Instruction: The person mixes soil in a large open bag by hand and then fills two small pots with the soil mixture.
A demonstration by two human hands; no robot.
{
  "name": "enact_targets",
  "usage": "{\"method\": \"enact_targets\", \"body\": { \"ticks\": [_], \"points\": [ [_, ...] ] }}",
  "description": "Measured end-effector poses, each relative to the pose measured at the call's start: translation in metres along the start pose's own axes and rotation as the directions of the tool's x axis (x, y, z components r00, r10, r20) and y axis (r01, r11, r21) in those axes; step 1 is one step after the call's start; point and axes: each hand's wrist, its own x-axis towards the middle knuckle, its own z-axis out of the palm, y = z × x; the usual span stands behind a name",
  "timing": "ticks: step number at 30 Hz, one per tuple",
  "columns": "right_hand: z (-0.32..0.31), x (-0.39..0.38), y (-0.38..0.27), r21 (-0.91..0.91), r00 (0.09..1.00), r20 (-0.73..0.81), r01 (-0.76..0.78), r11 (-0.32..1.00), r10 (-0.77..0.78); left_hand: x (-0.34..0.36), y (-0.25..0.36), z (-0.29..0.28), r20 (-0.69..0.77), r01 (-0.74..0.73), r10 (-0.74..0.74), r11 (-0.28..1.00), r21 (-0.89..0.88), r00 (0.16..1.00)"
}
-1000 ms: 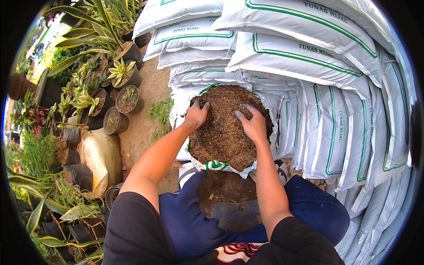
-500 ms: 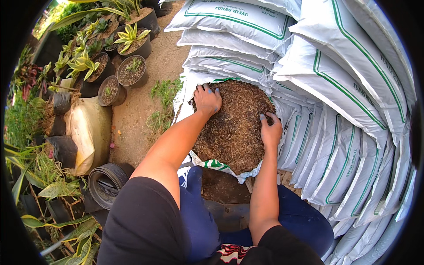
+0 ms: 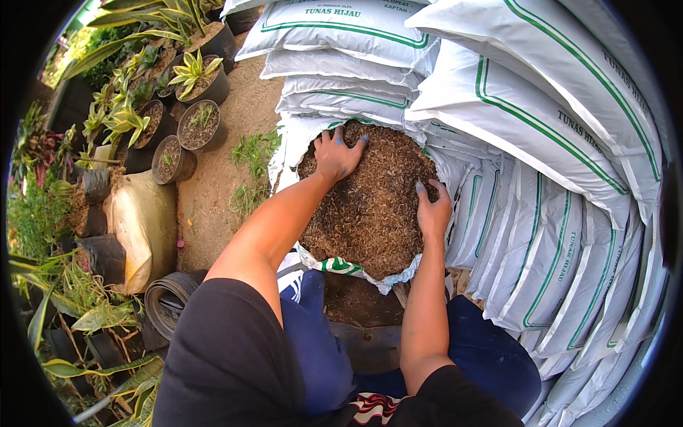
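Between the person's knees and the piled bags stands an open white plastic sack with green print on its rim (image 3: 334,265), filled nearly to the top with loose, fibrous brown soil mix (image 3: 377,213). Towards this sack's far left edge, the left hand (image 3: 337,155) lies back-up on the mix, fingers spread and thumb set wide apart, with bluish marks on the skin. By the sack's right edge, the right hand (image 3: 435,208) is curved, a gap showing between thumb and fingers; whether it pinches any of the mix cannot be told.

Beyond the open sack rise plump white bags bordered with green lines (image 3: 341,39), stacked flat. To its right, more such white bags (image 3: 541,249) lean closely together, under larger ones that overhang them. Left of the open sack are a feathery green weed clump (image 3: 252,153) and bare sandy-brown ground (image 3: 203,199); farther left sit round dark plastic pots with small green plants (image 3: 201,126) and a bulging pale-yellow bag (image 3: 146,228). Nearer the person than the sack, dark blue trousers (image 3: 320,349) cover the legs.
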Motion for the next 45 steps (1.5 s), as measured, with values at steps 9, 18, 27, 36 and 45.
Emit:
{"method": "enact_targets", "body": {
  "ticks": [9, 18, 27, 36, 45],
  "points": [
    [0.005, 0.011, 0.039, 0.022, 0.989, -0.005, -0.144, 0.989, 0.144, -0.014, -0.014, -0.005, 0.073, -0.200, 0.203, 0.979, -0.049, 0.976],
    [0.016, 0.015, 0.044, -0.144, 0.993, -0.018, -0.120, 0.982, 0.119, -0.057, -0.004, -0.043, 0.142, -0.248, 0.246, 0.969, -0.003, 0.959],
    [-0.007, 0.001, 0.035, 0.057, 0.982, 0.165, -0.099, 0.993, 0.088, -0.070, -0.012, -0.065, 0.210, -0.318, 0.325, 0.946, -0.065, 0.922],
    [-0.016, -0.060, -0.013, -0.026, 0.883, 0.322, 0.369, 0.929, -0.341, -0.097, 0.004, -0.044, 0.367, -0.724, 0.627, 0.633, 0.275, 0.688],
    [0.026, -0.068, -0.038, -0.331, 0.921, 0.280, 0.357, 0.873, -0.271, -0.087, -0.003, -0.043, 0.445, -0.678, 0.533, 0.676, 0.288, 0.720]
  ]
}}
